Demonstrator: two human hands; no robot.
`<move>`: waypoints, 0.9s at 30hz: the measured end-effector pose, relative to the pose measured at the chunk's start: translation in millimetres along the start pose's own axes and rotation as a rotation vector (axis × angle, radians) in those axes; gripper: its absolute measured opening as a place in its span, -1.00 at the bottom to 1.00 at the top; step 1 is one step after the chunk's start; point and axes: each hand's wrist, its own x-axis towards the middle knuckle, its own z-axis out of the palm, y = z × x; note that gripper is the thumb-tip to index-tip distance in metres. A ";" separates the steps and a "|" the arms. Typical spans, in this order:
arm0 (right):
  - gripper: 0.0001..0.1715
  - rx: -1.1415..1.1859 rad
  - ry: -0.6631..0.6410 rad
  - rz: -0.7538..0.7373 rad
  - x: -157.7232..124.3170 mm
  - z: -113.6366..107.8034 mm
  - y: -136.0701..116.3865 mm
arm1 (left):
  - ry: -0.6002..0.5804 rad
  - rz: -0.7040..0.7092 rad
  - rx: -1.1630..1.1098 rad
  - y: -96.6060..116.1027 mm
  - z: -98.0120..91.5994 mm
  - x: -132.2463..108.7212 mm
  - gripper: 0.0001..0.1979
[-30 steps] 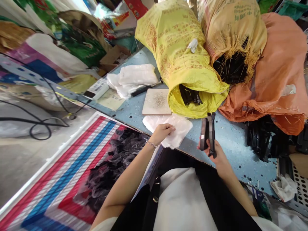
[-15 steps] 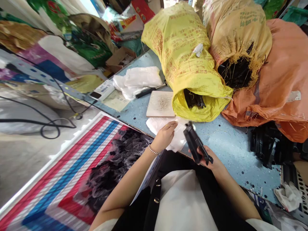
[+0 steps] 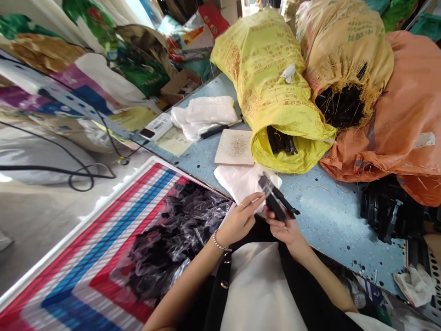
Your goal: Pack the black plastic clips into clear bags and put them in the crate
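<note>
My right hand grips the lower end of a long black plastic part, which has two side-by-side bars and is held tilted in front of my lap. A thin clear plastic bag covers the part's upper end. My left hand has its fingers closed at the bag's edge, against the part. Just beyond my hands, a stack of white plastic bags lies at the table's near edge. Many bagged black parts fill a striped bag at my left.
A yellow woven sack lies open toward me on the blue table. A tan sack and an orange sack lie beside it. Loose black parts are at right. A square board and folded white bags lie left.
My hands have come together nearer my body. The black part moved slightly left, and its upper end is now inside the clear bag. The view has shifted slightly.
</note>
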 end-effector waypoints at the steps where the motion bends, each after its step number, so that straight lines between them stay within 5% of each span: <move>1: -0.49 0.034 -0.008 -0.016 -3.7 1.1 -0.7 | 0.024 -0.024 0.023 -3.0 0.3 -2.6 -0.37; 6: -0.53 0.018 0.132 -0.068 -3.0 7.0 -1.7 | -0.022 -0.072 0.161 -0.8 11.1 -9.7 -0.50; 9: -0.59 -0.198 0.359 -0.210 2.8 6.6 -1.2 | -0.052 0.034 0.174 11.5 18.4 -9.0 -0.30; 13: -0.73 -0.653 0.470 -0.402 -0.4 7.8 1.5 | -0.105 0.132 0.113 27.5 24.2 -4.1 -0.18; 16: -0.73 -0.942 0.398 -0.446 -11.7 16.6 1.3 | -0.098 0.126 0.062 37.8 14.3 -4.9 -0.32; 18: -0.65 -0.933 0.156 -0.362 -20.1 23.4 -2.7 | -0.044 0.026 0.036 39.3 -7.4 -16.0 -0.50; 20: -0.59 -0.810 -0.104 -0.218 -26.3 26.8 -8.2 | -0.008 -0.164 0.034 28.6 -40.0 -40.4 -0.64; 22: -0.54 -0.698 -0.176 -0.125 -28.2 23.7 -12.2 | -0.046 -0.385 0.073 1.5 -73.8 -77.7 -0.70; 24: -0.53 -0.662 -0.049 -0.130 -26.0 14.0 -13.1 | -0.080 -0.594 0.131 -36.6 -97.9 -122.1 -0.74; 27: -0.57 -0.687 0.172 -0.201 -20.0 -8.0 -11.9 | -0.076 -0.831 0.130 -85.5 -107.9 -182.6 -0.72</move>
